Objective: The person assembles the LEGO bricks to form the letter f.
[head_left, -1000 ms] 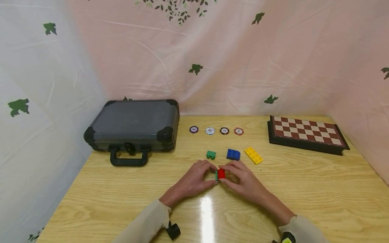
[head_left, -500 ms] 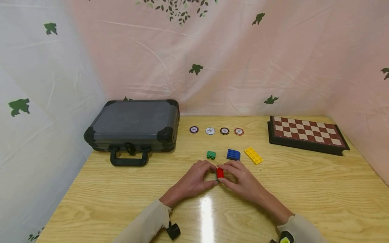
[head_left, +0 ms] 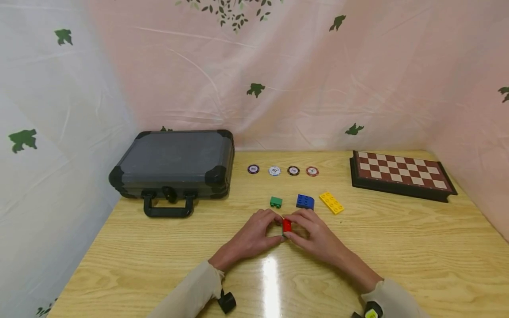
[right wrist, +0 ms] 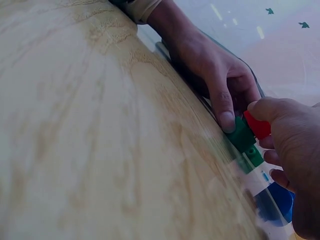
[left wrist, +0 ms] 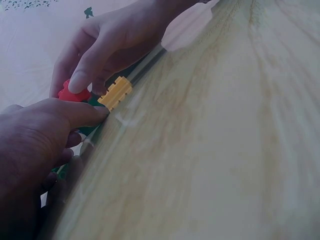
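- Centrally, above the light wood-grained table (head_left: 159, 269), two bare hands meet with their fingertips close together around two small toy pieces.
- The right hand (head_left: 314, 232) holds a small red plastic toy brick (head_left: 287, 225) in a narrow pinch, with the thumb on the side nearer the person and a finger on the far side. The red brick lies at these fingertips, to the left of the palm.
- The left hand (head_left: 256, 233) pinches a small green plastic toy block (right wrist: 241, 135), its thumb pressed on the near side, as the right wrist view shows. The block lies at the fingertips, to the right of the palm.
- The red brick touches the green block on its right side; whether their studs are fully joined cannot be told.
- Just beyond the fingertips lie a second, dark green studded brick (head_left: 276, 202), a blue studded brick with one rounded corner (head_left: 305, 202) and a flat yellow studded plate (head_left: 332, 202), set at a slant.
- Farther back, four round chips (head_left: 274, 171) form a row.
- A grey case with black corners and handle (head_left: 179, 154) sits at the left; a brown-and-cream checkered board box (head_left: 401, 171) lies at the right.
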The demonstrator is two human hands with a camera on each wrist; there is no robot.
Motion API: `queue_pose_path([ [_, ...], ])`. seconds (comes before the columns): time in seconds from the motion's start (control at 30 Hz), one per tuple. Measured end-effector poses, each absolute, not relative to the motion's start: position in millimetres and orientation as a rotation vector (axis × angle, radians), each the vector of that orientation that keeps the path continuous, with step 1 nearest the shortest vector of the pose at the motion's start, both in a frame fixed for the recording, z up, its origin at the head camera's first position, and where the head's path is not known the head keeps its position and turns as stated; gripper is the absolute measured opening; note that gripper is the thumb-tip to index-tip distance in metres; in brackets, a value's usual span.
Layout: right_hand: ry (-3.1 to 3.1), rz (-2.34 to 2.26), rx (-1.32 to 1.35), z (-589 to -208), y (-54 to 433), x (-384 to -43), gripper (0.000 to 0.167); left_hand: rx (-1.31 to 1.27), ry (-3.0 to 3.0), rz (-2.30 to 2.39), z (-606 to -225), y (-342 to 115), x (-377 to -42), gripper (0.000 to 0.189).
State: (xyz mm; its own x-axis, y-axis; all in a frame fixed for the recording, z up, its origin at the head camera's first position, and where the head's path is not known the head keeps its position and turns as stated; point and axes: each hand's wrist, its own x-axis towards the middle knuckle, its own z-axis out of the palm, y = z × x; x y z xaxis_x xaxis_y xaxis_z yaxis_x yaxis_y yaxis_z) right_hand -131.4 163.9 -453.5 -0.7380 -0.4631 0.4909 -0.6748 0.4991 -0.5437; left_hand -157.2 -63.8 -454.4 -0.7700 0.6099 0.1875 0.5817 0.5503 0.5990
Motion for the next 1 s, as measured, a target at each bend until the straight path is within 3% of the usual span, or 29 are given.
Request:
queue_pose_path([
  [1.0,-2.532,1.152,0.893,-450.4,161.7,-131.4,0.034,1.067,2.743,1.017,-454.9,-64.2,-157.3,0.033],
])
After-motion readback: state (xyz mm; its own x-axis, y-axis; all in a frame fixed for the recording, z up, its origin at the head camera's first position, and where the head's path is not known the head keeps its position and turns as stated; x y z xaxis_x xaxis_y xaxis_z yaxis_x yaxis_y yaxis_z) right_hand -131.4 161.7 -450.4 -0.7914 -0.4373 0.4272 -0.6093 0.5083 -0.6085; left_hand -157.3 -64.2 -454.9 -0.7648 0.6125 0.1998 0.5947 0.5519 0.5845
